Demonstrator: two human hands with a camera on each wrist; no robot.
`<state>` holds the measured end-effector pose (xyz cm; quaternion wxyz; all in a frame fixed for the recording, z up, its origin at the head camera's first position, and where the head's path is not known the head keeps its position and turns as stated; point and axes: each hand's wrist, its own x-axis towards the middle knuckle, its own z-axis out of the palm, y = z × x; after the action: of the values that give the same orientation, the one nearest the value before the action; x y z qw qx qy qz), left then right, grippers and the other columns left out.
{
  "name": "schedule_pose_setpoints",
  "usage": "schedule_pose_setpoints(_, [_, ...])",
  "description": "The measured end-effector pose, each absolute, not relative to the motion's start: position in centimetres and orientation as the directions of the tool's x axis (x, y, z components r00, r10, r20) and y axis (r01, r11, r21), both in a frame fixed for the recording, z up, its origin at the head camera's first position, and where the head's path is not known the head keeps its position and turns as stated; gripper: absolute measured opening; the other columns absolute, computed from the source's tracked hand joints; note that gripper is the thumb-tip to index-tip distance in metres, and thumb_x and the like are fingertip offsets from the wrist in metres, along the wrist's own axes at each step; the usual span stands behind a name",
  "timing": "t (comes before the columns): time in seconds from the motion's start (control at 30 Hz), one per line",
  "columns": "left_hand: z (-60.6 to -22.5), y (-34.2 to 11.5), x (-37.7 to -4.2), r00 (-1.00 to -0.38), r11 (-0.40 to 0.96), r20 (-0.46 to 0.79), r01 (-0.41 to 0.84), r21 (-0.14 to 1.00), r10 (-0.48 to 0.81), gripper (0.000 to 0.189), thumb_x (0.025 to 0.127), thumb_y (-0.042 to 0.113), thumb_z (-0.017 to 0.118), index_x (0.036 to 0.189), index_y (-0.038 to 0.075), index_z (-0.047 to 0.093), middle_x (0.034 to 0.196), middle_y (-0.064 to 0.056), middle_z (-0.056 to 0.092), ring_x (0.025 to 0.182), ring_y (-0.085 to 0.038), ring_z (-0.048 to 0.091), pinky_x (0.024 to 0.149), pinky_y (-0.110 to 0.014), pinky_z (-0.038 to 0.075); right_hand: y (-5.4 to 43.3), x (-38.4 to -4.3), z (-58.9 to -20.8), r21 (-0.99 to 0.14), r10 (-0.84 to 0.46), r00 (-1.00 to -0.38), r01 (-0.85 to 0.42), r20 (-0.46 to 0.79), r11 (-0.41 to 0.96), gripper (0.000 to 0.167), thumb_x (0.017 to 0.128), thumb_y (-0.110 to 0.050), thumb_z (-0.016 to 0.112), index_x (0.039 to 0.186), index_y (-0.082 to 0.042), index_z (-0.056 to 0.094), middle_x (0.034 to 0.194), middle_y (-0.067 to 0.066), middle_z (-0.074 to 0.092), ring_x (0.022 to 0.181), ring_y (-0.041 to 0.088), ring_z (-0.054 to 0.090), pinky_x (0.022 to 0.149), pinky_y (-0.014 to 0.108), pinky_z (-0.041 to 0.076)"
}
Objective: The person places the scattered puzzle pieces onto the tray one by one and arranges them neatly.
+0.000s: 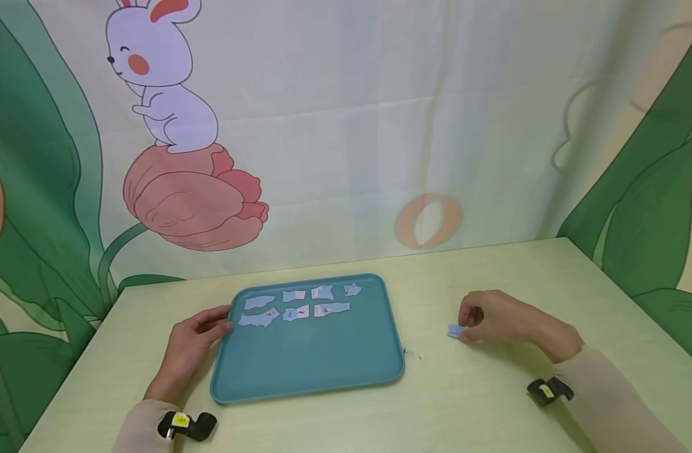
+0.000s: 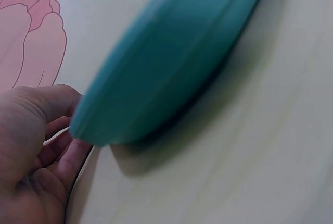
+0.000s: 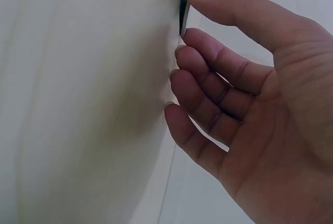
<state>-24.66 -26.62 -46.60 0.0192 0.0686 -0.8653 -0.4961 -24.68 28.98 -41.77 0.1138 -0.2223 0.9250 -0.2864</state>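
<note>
A teal tray (image 1: 312, 358) lies on the table with several torn paper pieces (image 1: 296, 312) set out in two rows on its far half. These scraps are pale blue, some with pinkish parts and small red or dark marks. At the tray's left rim, my left hand (image 1: 190, 343) grips the edge between thumb and fingers, as the left wrist view shows around the tray corner (image 2: 140, 94). Right of the tray, my right hand (image 1: 504, 318) pinches a small blue paper piece (image 1: 455, 331) low over the table. Seen edge-on in the right wrist view, that piece (image 3: 184, 13) is thin.
The pale wooden table (image 1: 346, 421) meets a printed curtain (image 1: 323, 126) at its far edge. Tiny dark specks (image 1: 412, 355) lie just right of the tray. Each sleeve bears a small black wrist camera, left (image 1: 187, 425) and right (image 1: 550, 390).
</note>
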Motion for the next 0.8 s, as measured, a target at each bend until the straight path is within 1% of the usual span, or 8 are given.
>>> schedule_pose_setpoints(0.23, [-46.4,-26.9,-24.7,-0.99,0.498,-0.024,-0.09,0.863,-0.138,0.046,0.107,0.016,0.066,0.15,0.001,0.058,0.144,-0.02,0.062,0.126,-0.032,0.06,0.086,-0.008,0.047,28.6,-24.9,-41.7,-0.581,-0.468,-0.881,-0.344,-0.072,0.737,0.019,0.09,-0.02,0.086,0.094,-0.013,0.069,0.088,-0.004,0.062,0.082,0.017,0.057,0.072,0.029,0.053])
schedule_pose_setpoints(0.43, [-46.3,-26.8,-24.6,-0.99,0.48,-0.026,-0.091,0.872,-0.141,0.045,0.107,0.015,0.066,0.149,0.001,0.059,0.144,-0.02,0.062,0.125,-0.031,0.06,0.086,-0.008,0.046,28.2,-25.0,-41.3,-0.607,-0.477,-0.878,-0.356,-0.044,0.711,0.013,0.092,-0.015,0.082,0.096,-0.011,0.07,0.089,-0.004,0.065,0.081,0.017,0.059,0.07,0.027,0.055])
schedule_pose_setpoints(0.6, [-46.5,-26.6,-24.7,-0.989,0.471,-0.031,-0.098,0.876,-0.147,0.044,0.107,0.015,0.066,0.148,0.001,0.06,0.144,-0.02,0.063,0.125,-0.031,0.06,0.085,-0.007,0.047,27.1,-25.4,-41.3,-0.623,-0.507,-0.861,-0.413,0.029,0.665,0.012,0.092,-0.012,0.081,0.098,-0.008,0.071,0.089,-0.005,0.067,0.082,0.014,0.061,0.072,0.027,0.056])
schedule_pose_setpoints(0.8, [-46.6,-26.6,-24.7,-0.989,0.469,-0.027,-0.093,0.879,-0.147,0.044,0.106,0.014,0.066,0.148,0.0,0.06,0.142,-0.021,0.063,0.124,-0.031,0.061,0.086,-0.008,0.047,25.5,-26.2,-41.5,-0.596,-0.512,-0.847,-0.486,0.141,0.639,0.015,0.092,-0.014,0.083,0.098,-0.008,0.07,0.088,-0.007,0.066,0.082,0.014,0.06,0.074,0.028,0.055])
